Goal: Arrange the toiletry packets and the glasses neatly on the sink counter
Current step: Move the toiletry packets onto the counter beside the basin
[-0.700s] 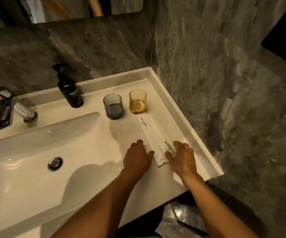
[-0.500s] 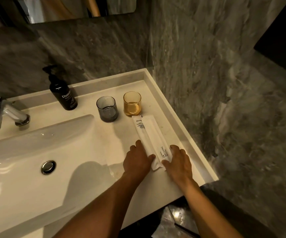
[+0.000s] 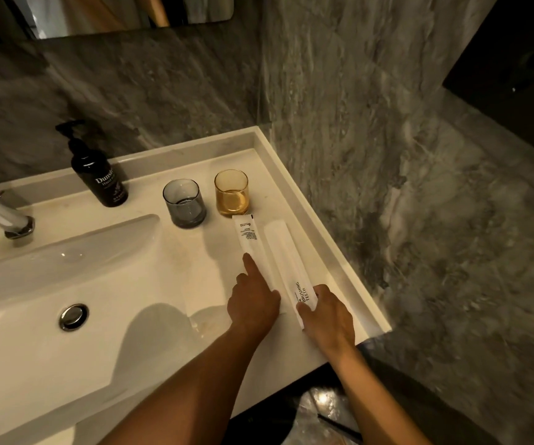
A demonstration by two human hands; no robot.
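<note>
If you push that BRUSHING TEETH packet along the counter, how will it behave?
The packet lies flat and thin, so it will probably slide easily on the glossy counter. It looks like light paper wrap, likely bending if lifted by one end. It shouldn't roll.

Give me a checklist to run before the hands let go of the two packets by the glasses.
1. Packets side by side: the left packet and the right packet lie parallel, long edges close. Ok.
2. Far ends level: the left packet reaches farther back, almost to the amber glass. Not ok.
3. Near ends level: hidden under the left hand and right hand. Cannot tell.
4. Glasses upright and paired: the grey glass and amber glass stand apart, in a row. Ok.
5. Packets clear of the counter rim: a bare strip shows. Ok.
</note>
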